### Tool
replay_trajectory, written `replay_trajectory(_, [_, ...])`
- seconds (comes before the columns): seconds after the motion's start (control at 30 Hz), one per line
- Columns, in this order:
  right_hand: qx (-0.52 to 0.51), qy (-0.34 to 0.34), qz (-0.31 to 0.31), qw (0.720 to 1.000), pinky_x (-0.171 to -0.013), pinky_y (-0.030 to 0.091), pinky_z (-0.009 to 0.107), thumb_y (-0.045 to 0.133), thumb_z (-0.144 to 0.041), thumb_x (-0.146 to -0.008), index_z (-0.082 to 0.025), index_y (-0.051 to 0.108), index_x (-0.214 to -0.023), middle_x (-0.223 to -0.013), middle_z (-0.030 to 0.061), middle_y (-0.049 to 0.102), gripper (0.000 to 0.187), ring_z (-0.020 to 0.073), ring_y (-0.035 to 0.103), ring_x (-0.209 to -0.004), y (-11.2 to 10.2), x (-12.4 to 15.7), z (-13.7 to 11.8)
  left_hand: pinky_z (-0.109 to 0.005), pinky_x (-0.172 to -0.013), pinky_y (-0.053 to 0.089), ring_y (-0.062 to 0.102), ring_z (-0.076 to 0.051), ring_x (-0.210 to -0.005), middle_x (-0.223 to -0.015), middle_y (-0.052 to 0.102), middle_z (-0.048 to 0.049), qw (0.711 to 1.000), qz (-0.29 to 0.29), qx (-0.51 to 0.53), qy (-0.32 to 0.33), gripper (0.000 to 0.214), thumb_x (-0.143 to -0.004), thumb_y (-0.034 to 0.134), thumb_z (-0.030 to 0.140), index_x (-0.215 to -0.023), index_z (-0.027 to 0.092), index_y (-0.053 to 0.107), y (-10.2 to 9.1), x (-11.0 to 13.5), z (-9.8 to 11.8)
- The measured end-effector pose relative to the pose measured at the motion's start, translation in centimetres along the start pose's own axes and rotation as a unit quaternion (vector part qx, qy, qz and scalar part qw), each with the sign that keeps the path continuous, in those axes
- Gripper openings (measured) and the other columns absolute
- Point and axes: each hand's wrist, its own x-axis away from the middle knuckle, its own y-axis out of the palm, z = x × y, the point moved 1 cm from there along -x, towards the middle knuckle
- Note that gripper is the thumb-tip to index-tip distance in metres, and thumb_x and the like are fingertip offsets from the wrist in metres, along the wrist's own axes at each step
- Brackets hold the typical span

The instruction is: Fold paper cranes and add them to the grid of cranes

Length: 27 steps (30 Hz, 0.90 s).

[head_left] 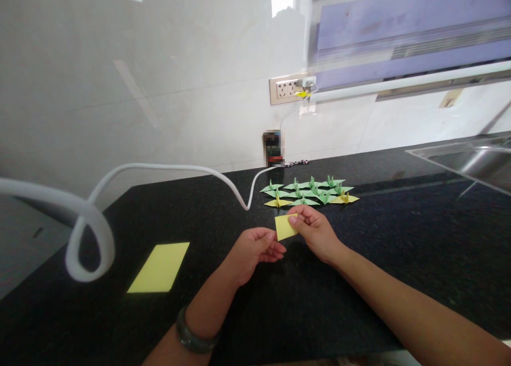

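A small folded piece of yellow paper is held over the dark countertop. My right hand pinches its right side, thumb on the front face and fingers behind. Close against the paper's lower left edge is my left hand, with its fingers loosely curved and parted; whether a fingertip touches the paper is hard to tell. A bangle circles the left wrist. Just beyond the hands stand several green origami cranes in rows, with yellow cranes at both ends of the front row.
Flat yellow sheets of paper lie on the black countertop at left. A white cable loops across the left side. A blurred dark device leans on the wall below a socket. A metal sink is at right.
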Motion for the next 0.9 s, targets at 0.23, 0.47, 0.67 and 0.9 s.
replay_trajectory(0.23, [-0.004,0.010,-0.033,0.999,-0.055,0.039,0.023,0.052,-0.034,-0.074,-0.019,0.049,-0.083,-0.065,-0.0011,0.051,0.018,0.0106,0.047,-0.057,0.29,0.25,0.02,-0.026,-0.062,0.044,0.061,-0.016,-0.069,-0.082,0.065,-0.0122,1.000,-0.008,-0.009,0.027,0.033,-0.069,0.057,0.037,-0.088,0.009,0.059,0.16,-0.01,-0.45])
replay_trajectory(0.47, [-0.009,0.005,-0.023,1.000,-0.056,0.038,0.023,0.052,-0.034,-0.074,-0.019,0.050,-0.084,-0.065,-0.0018,0.051,0.018,0.0105,0.047,-0.057,0.10,0.05,0.17,-0.024,-0.061,0.044,0.061,-0.016,-0.071,-0.083,0.065,-0.0127,0.999,0.002,0.006,0.037,0.035,-0.069,0.056,0.038,-0.088,0.009,0.059,0.19,0.20,-0.07])
replay_trajectory(0.67, [-0.010,0.007,-0.030,0.999,-0.056,0.039,0.024,0.051,-0.034,-0.074,-0.019,0.049,-0.084,-0.065,-0.0014,0.052,0.018,0.0107,0.048,-0.057,0.20,0.10,0.05,-0.025,-0.063,0.045,0.061,-0.016,-0.070,-0.083,0.065,-0.0129,0.999,0.006,-0.006,0.036,0.034,-0.070,0.056,0.038,-0.087,0.008,0.059,0.19,0.24,-0.03])
replay_trajectory(0.9, [0.007,0.008,-0.026,1.000,-0.055,0.039,0.024,0.051,-0.035,-0.074,-0.019,0.049,-0.083,-0.065,-0.0012,0.051,0.019,0.0109,0.048,-0.057,0.15,0.09,0.05,-0.026,-0.064,0.045,0.061,-0.016,-0.071,-0.083,0.065,-0.0121,0.999,0.008,-0.010,0.033,0.033,-0.069,0.056,0.038,-0.086,0.009,0.060,0.16,0.25,0.07])
